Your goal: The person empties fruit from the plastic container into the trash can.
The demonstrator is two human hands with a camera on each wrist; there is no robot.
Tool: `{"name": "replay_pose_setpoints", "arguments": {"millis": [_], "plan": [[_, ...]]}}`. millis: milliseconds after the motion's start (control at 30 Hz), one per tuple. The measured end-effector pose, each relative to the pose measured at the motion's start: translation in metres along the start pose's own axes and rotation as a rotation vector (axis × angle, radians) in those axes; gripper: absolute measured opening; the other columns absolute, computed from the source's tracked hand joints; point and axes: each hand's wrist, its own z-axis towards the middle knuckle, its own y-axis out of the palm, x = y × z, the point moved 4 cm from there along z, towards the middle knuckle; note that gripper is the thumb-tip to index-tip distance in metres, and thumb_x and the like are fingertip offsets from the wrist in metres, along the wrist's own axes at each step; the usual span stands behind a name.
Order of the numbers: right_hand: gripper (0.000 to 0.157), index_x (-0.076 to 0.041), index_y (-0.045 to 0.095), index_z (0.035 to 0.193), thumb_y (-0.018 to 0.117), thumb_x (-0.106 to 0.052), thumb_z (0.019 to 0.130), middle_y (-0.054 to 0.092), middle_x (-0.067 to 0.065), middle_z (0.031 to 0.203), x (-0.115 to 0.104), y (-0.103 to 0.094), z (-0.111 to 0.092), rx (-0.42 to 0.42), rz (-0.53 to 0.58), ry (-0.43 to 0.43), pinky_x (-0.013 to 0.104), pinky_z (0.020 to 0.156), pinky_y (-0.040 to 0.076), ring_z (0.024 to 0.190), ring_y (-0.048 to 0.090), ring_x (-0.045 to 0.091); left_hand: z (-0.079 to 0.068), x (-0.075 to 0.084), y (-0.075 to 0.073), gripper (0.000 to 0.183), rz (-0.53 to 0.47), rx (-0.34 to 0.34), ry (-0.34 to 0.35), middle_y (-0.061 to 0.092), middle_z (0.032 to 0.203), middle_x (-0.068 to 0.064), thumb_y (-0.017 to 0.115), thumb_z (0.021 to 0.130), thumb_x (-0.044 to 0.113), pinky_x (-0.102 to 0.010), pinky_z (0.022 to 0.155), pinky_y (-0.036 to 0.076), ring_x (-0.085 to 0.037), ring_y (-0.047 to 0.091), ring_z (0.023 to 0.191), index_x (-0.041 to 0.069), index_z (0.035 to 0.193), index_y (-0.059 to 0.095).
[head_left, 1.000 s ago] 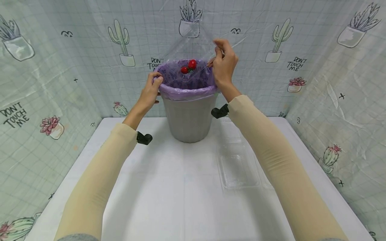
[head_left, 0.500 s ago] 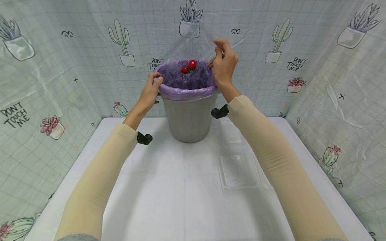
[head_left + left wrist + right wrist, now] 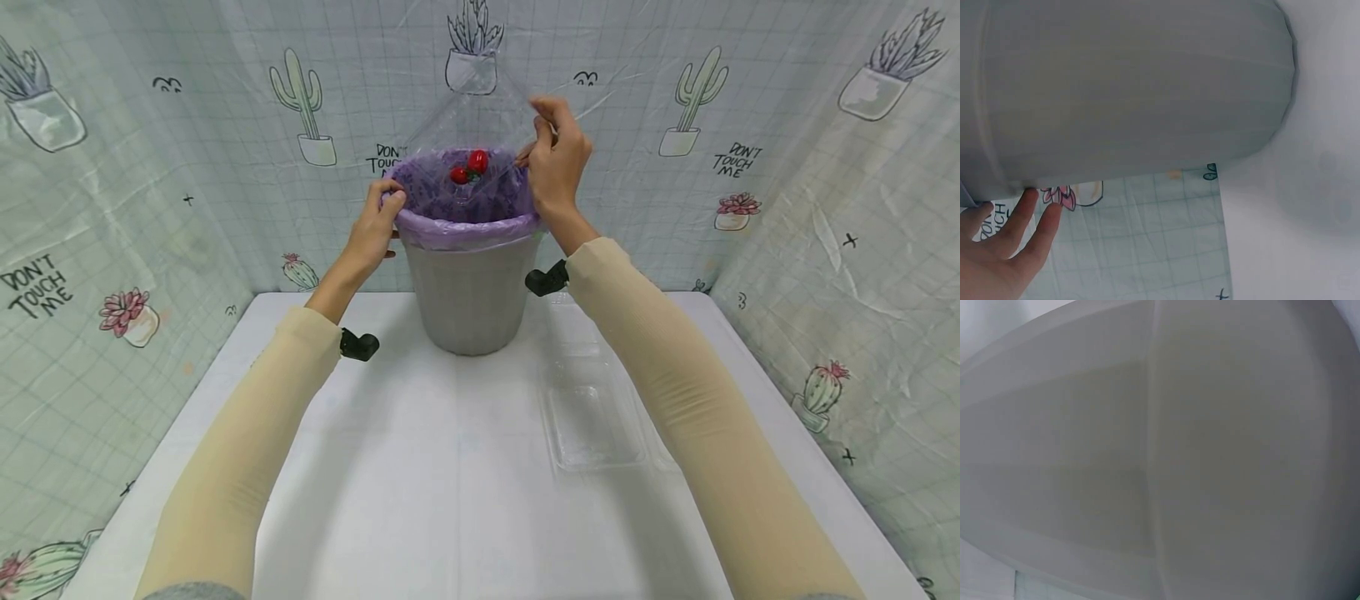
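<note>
A grey trash can (image 3: pixel 472 292) stands at the back of the table, lined with a purple trash bag (image 3: pixel 468 232) folded over its rim. My left hand (image 3: pixel 372 225) grips the rim at the left, thumb on top. In the left wrist view, fingertips of the left hand (image 3: pixel 1013 240) rest against the can's side. At the right of the rim, my right hand (image 3: pixel 557 154) pinches a clear plastic bag (image 3: pixel 472 117) that rises above the can. Two small red, fruit-like shapes (image 3: pixel 469 167) with a bit of green show among the clear plastic. The right wrist view holds only the can's wall (image 3: pixel 1229 450).
A clear plastic tray (image 3: pixel 596 425) lies on the white table (image 3: pixel 420 517), partly behind my right sleeve (image 3: pixel 675 375). A cactus-printed cloth (image 3: pixel 637 192) hangs close behind the can and along both sides. Each wrist carries a small black camera mount (image 3: pixel 360 344).
</note>
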Motion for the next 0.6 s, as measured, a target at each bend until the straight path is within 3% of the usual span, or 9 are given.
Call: {"name": "replay_pose_setpoints", "arguments": {"millis": [600], "plan": [[0.024, -0.005, 0.071, 0.122, 0.053, -0.007, 0.107, 0.074, 0.007, 0.127, 0.0017, 0.0001, -0.0001, 0.001, 0.002, -0.001, 0.018, 0.057, 0.053, 0.059, 0.068, 0.032, -0.0007, 0.0007, -0.0004, 0.059, 0.005, -0.005, -0.005, 0.034, 0.163, -0.015, 0.032, 0.102, 0.064, -0.065, 0.099, 0.047, -0.044, 0.055, 0.127, 0.029, 0.149, 0.030]]}}
